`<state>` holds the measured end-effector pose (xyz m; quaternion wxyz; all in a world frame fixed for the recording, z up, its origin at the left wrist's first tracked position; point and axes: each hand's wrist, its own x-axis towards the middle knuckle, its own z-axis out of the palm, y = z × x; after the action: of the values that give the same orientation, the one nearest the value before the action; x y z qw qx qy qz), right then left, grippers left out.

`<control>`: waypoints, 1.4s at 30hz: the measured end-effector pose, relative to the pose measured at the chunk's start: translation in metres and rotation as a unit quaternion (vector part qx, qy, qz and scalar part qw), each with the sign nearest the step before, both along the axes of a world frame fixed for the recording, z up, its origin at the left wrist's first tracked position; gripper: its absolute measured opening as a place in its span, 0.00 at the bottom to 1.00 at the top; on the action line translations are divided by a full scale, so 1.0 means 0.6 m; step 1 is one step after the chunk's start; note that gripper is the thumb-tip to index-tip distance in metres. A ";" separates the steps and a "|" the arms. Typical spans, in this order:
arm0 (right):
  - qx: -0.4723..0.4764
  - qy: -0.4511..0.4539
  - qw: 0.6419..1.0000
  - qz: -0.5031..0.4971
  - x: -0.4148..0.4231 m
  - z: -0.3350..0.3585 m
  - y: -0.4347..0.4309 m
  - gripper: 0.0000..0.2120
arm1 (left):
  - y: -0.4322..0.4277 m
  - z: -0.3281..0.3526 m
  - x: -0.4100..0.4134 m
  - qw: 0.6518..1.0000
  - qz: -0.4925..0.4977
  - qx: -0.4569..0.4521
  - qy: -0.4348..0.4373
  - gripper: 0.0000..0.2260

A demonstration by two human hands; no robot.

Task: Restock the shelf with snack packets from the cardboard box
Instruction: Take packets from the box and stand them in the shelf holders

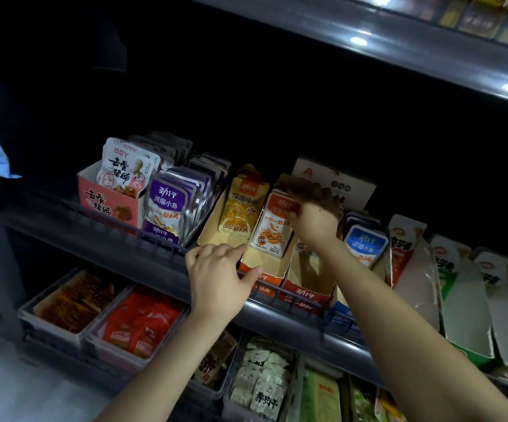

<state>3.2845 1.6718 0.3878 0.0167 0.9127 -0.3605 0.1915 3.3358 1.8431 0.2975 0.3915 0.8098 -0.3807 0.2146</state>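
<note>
Crowding in: one yellow packet beyond the left hand, which grips the orange tray; one blue packet beside the right hand, which pinches one orange packet.

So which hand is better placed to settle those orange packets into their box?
Probably the right: the right hand holds the tops of the orange packets, while the left hand grips the front edge of their cardboard display box, likely steadying it.
</note>
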 end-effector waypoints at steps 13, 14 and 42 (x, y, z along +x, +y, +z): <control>0.077 -0.172 0.982 -0.011 -0.094 0.003 0.046 0.19 | 0.010 0.021 -0.012 0.999 0.012 0.022 0.033 0.23; 0.083 -0.187 0.979 -0.002 -0.113 0.004 0.057 0.19 | 0.016 0.026 -0.018 0.999 0.018 0.019 0.040 0.23; 0.537 -0.102 0.788 -0.283 -0.636 -0.663 0.421 0.12 | 0.362 -0.448 -0.336 0.912 -0.041 0.296 0.279 0.19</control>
<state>2.9032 1.9242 -0.0098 -0.4593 0.6069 -0.6470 0.0460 3.1343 2.0606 0.0290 0.2323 0.8992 -0.3349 -0.1593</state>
